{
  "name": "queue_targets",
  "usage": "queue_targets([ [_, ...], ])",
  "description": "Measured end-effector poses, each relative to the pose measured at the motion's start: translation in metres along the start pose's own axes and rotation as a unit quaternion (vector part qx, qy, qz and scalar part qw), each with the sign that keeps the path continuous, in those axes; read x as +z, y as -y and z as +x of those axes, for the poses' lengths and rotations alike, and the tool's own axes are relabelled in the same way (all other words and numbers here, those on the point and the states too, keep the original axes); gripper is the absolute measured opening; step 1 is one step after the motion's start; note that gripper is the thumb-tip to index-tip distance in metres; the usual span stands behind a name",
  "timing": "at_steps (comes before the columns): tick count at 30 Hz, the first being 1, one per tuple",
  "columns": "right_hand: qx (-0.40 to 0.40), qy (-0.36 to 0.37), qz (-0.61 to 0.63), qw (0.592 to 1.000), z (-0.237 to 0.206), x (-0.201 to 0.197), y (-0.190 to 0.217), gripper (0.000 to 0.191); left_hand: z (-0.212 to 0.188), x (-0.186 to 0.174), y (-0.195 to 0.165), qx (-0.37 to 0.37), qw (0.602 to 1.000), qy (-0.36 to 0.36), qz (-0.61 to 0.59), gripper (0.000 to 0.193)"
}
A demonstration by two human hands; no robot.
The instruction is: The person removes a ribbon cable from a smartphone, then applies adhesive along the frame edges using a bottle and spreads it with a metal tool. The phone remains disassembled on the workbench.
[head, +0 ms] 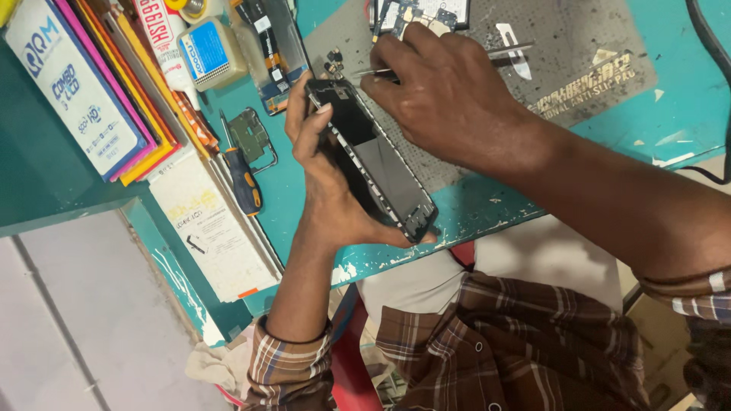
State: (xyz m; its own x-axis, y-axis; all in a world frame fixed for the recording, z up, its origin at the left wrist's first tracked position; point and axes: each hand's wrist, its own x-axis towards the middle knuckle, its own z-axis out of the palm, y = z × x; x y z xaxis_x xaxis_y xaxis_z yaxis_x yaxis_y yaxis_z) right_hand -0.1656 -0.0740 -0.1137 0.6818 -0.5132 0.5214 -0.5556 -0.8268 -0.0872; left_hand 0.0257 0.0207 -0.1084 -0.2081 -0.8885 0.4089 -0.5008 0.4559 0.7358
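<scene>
**Phone held over the bench's near edge, tweezers at its top end**

Phone (373, 160) is open, back cover off, dark inner frame up. Left hand (324, 179) is closed around it: fingers over the far-left long side, thumb under the near bottom corner. It sits just above the teal bench (678, 106), close to the near edge, partly over the grey mat (579, 53).

Long axis runs diagonal: top end points to the bench's far-left, bottom end to the near edge, toward the person.

Right hand (449, 95) is closed on thin metal tweezers (502, 55); they lie roughly parallel to the far edge, tip at the phone's top end.

Room:
- Left of the phone: tight. Screwdriver (242, 179) with blue-orange handle and small green frame part (250, 135) lie just beside the left hand.
- Further left: stacked flat boxes (84, 84) lean along the bench's left side; glue tube (169, 46) near the far-left corner.
- Far side: circuit board (419, 11) on the mat's far edge, near the right hand's knuckles.
- Right: mat and bench mostly bare; black cable (712, 53) runs near the right edge.
- Near side: bench edge chipped, the person's lap right below.
</scene>
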Motion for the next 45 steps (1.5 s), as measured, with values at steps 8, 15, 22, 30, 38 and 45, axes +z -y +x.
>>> queue_targets([
  [8,0.006,-0.007,-0.006,1.000,0.001,0.004,0.001,0.018,0.000,0.002,0.000,0.001,1.000,-0.002,0.005,0.159],
  [15,0.003,-0.005,-0.021,1.000,-0.001,0.006,0.002,0.022,-0.001,0.001,-0.001,-0.007,1.000,0.006,-0.010,0.160],
  [22,-0.005,-0.019,-0.028,0.999,-0.002,0.006,0.002,0.017,-0.002,0.001,-0.001,-0.012,1.000,0.007,-0.013,0.160],
  [30,-0.002,-0.003,-0.015,1.000,0.000,0.003,0.002,0.020,-0.002,0.002,0.000,-0.007,1.000,0.006,-0.017,0.159],
  [38,-0.013,0.012,-0.004,1.000,-0.001,-0.004,0.003,0.020,-0.001,0.001,-0.004,-0.003,1.000,-0.001,0.008,0.158],
  [45,-0.017,0.020,-0.009,1.000,-0.003,-0.007,0.005,0.022,-0.003,0.001,-0.004,-0.007,1.000,0.001,0.002,0.158],
])
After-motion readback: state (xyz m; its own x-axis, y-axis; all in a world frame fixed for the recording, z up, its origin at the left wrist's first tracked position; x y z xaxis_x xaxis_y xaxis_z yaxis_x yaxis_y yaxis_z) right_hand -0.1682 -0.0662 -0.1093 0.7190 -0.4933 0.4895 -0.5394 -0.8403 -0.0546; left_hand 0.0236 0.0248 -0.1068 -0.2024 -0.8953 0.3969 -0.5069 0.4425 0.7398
